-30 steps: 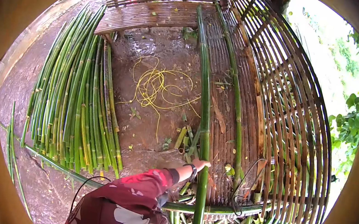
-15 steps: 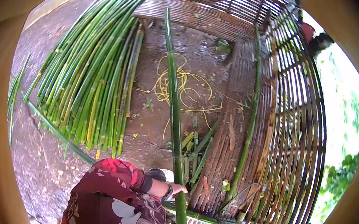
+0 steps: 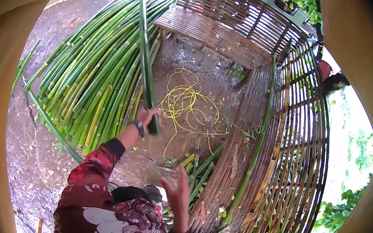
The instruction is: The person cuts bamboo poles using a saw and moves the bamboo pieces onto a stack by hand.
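Observation:
A long green bamboo pole point(image 3: 145, 52) slants over the right edge of a pile of green bamboo poles point(image 3: 91, 73). Near its lower end, my left hand point(image 3: 148, 118), with a dark wristband, is closed around it. My right hand point(image 3: 178, 191) is raised over the ground to the lower right, apart from the pole, with its fingers spread and nothing in them. Another green pole point(image 3: 257, 146) lies lengthwise on the brown slatted bench point(image 3: 229, 171).
Tangled yellow cord point(image 3: 181, 102) lies on the wet ground. Slatted backrests point(image 3: 296, 157) border the right and far sides. Short bamboo offcuts point(image 3: 202, 169) sit beside the bench. A single pole point(image 3: 56, 131) crosses below the pile.
The held pole has moved left and away, from beside the bench to over the pile. My left hand has moved forward and left with it. My right hand has come into view, off the pole.

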A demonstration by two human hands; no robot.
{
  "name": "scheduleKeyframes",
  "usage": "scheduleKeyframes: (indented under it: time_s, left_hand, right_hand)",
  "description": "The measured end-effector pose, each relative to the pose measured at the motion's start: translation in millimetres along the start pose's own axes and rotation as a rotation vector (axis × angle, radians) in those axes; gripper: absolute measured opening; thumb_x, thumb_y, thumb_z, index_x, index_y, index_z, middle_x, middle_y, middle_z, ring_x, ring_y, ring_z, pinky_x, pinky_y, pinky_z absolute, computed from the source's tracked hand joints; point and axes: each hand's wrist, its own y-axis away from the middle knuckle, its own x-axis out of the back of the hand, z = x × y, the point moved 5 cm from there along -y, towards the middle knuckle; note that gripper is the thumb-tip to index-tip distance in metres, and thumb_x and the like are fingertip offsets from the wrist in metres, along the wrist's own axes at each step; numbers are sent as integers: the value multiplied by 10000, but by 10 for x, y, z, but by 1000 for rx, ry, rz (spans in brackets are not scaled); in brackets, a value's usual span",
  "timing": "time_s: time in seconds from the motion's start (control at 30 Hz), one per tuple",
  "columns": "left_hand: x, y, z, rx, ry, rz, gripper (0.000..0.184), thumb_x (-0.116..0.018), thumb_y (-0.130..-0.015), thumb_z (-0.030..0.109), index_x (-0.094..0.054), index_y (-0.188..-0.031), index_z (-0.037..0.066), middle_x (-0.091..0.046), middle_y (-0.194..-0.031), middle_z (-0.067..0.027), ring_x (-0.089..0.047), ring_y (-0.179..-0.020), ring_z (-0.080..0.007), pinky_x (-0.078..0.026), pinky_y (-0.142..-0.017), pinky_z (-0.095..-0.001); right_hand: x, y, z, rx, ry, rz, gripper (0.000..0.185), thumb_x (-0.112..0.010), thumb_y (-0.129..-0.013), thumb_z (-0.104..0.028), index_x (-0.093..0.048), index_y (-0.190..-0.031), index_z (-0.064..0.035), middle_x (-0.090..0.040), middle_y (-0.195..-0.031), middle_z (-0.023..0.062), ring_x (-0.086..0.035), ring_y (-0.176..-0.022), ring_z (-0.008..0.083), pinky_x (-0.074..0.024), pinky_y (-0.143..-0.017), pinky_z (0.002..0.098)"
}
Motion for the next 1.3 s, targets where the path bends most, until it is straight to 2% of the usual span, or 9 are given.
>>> scheduleKeyframes:
  time_s: [0.33, 0.53, 0.7, 0.8, 0.83, 0.9, 0.97, 1.07, 1.3]
  left_hand:
    - [1839, -1260, 160, -72, -961, 569, 795, -838, -743, 362, -524, -1299, -110, -660, -1262, -311, -672, -1140, -410, -558, -949, -476]
    - [2845, -677, 1350, -389, -684, 312, 516, -671, -865, 374, -643, -1106, -82, -703, -1093, -236, -703, -934, -369, -571, -813, -434]
    - [2222, -1391, 2667, -285, -1970, 934, 846, -490, -979, 619, -304, -1533, 6, -495, -1478, -262, -458, -1379, -395, -391, -1102, -615]
    - [710, -2817, 1013, -1220, -3000, -283, 723, -515, -1031, 487, -365, -1587, 48, -471, -1585, -159, -373, -1498, -336, -365, -1198, -489]
    - [-50, -2869, 92, -1190, -3060, -490, 683, -622, -937, 355, -473, -1526, 44, -639, -1389, -128, -571, -1315, -300, -422, -1134, -505]
    - [-801, -1939, -1842, -220, -1598, -1630, 517, -514, -1003, 258, -459, -1491, 97, -622, -1348, -183, -620, -1208, -336, -530, -954, -450]
    - [-1314, -74, -2939, 912, -968, -1389, 586, -523, -1026, 136, -338, -1581, 91, -593, -1413, -150, -662, -1179, -244, -568, -951, -358]
    - [-1909, 2596, -3469, 211, -1564, -2005, 555, -630, -1037, 194, -440, -1543, 64, -675, -1305, -134, -664, -1159, -196, -544, -957, -334]
    - [-1334, 3700, -3779, 697, -1639, -1817, 476, -620, -1050, 192, -500, -1459, -19, -702, -1237, -107, -668, -1144, -179, -504, -1017, -315]
  right_hand:
    - [522, 2385, 2553, -593, 477, -63, 387, -658, -894, -320, -695, -1175, -55, -736, -1050, 234, -709, -992, 435, -546, -861, 513]
    - [612, 3767, 2952, -1045, 372, -13, 367, -579, -957, -259, -642, -1243, -37, -729, -1008, 170, -704, -911, 351, -549, -814, 466]
    - [474, 4015, 2908, -988, 89, 399, 279, -525, -1005, -172, -641, -1209, -22, -711, -1014, 92, -680, -890, 261, -545, -765, 410]
    - [69, 4256, 2760, -991, -90, 737, 239, -493, -1034, -121, -641, -1189, -12, -700, -1018, 45, -666, -877, 206, -542, -736, 376]
    - [-233, 4408, 2756, -1003, -99, 826, 230, -483, -1044, -103, -641, -1182, -9, -696, -1019, 29, -661, -873, 188, -541, -726, 364]
    - [-1136, 4431, 3133, -1037, 127, 785, 321, -623, -963, -318, -708, -1141, -65, -717, -905, 207, -684, -863, 396, -541, -780, 479]
    - [-1277, 4243, 2740, -1140, -72, 731, 299, -624, -952, -322, -736, -1023, -54, -733, -976, 216, -715, -927, 384, -565, -814, 478]
    - [-1635, 4524, 2744, -1362, -359, 851, 302, -617, -948, -310, -738, -947, -34, -737, -967, 211, -722, -935, 380, -573, -841, 475]
    - [-3529, 5805, 4918, -1543, -582, 1159, 357, -602, -986, -351, -714, -893, -25, -739, -767, 151, -714, -626, 294, -591, -639, 430]
